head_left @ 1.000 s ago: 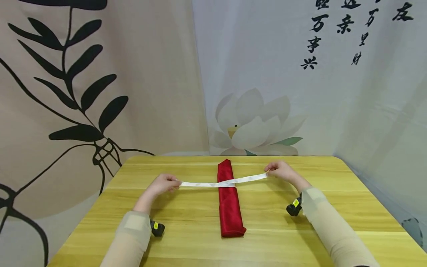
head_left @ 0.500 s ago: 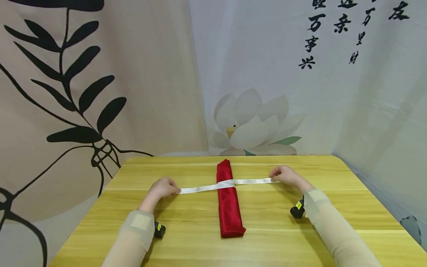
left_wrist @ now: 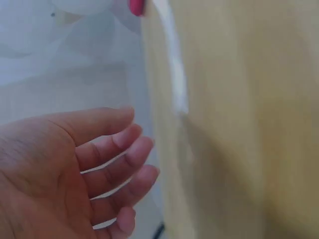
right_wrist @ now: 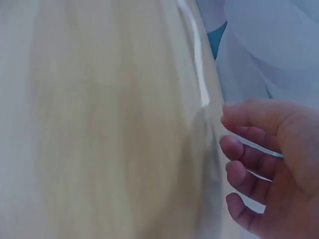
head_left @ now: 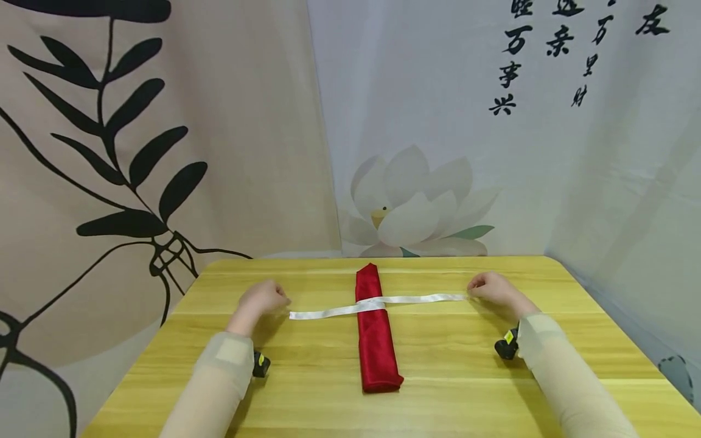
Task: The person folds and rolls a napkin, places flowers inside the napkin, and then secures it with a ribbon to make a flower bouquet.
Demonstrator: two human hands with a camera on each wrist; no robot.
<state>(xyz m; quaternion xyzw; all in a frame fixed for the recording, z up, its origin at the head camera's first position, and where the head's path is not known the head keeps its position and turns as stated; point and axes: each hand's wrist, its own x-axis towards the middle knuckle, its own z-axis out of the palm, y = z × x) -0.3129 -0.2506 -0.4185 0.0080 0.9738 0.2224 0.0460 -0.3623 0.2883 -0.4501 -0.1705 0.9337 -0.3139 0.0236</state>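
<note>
A long red satiny cloth roll (head_left: 378,353) lies lengthwise on the table. Round its middle passes a white ribbon (head_left: 421,298), crossed over on top, with its two tails stretched out left and right. My left hand (head_left: 264,299) hovers just off the left tail; in the left wrist view its loosely bent fingers (left_wrist: 124,159) hold nothing, and the ribbon end lies apart from them. At the right tail's end is my right hand (head_left: 495,289). In the right wrist view its relaxed fingers (right_wrist: 239,174) are empty, beside the ribbon tip.
The wooden table (head_left: 306,383) has its back edge against a hanging curtain (head_left: 263,152) printed with plants and writing. Small black cameras (head_left: 506,344) are strapped at both wrists.
Both hands have let go of the ribbon's tails, which now lie on the table. The right hand has moved outward to the right; the left has lifted slightly away.
</note>
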